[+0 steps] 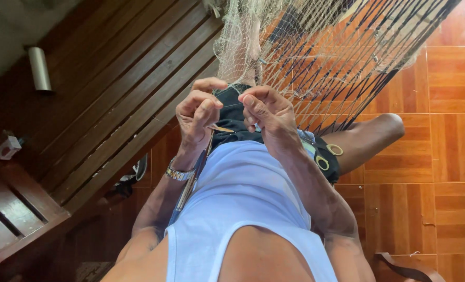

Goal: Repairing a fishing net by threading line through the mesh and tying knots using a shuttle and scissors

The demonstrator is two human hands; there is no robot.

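My left hand [197,116], with a metal watch on its wrist, is shut on a long thin netting needle [189,189]. The needle runs down along my forearm, and its tan tip pokes out between my two hands. My right hand [268,113] is close beside the left, fingers pinched on the pale mesh of a fishing net [316,52]. The net hangs from above and drapes over my lap. Both hands are raised in front of my light blue tank top and black shorts.
Scissors with yellow handles [327,156] lie on my lap by my right thigh. My knee [386,129] sticks out over the orange wood-pattern tile floor [452,156]. Dark wooden slats [102,94] fill the left, with a small white box [8,147] there.
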